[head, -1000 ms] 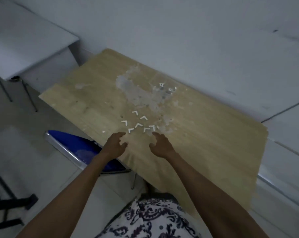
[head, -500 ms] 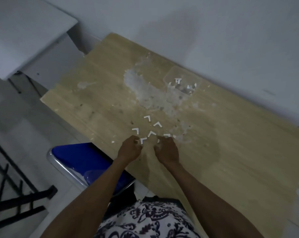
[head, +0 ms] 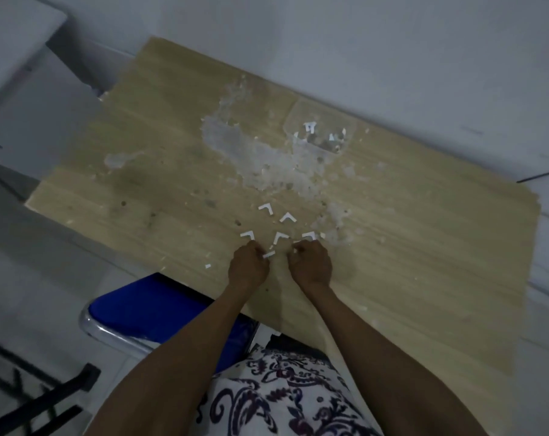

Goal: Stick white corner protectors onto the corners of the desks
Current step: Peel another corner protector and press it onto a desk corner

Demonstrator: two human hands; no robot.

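We pinch white protector (head: 269,255) in left hand (head: 248,266); right hand (head: 311,262) curled, contents unclear; picking stage; next, carry to desk (head: 141,171) corner

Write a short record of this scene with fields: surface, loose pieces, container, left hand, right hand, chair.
surface: wooden desk with a whitish stain in the middle
loose pieces: white corner protectors lying on the desk just beyond the hands
container: clear box near the far edge, a few white pieces inside
left hand: pinches a white piece
right hand: fingers curled, what it holds is unclear
chair: blue seat under the desk's near edge
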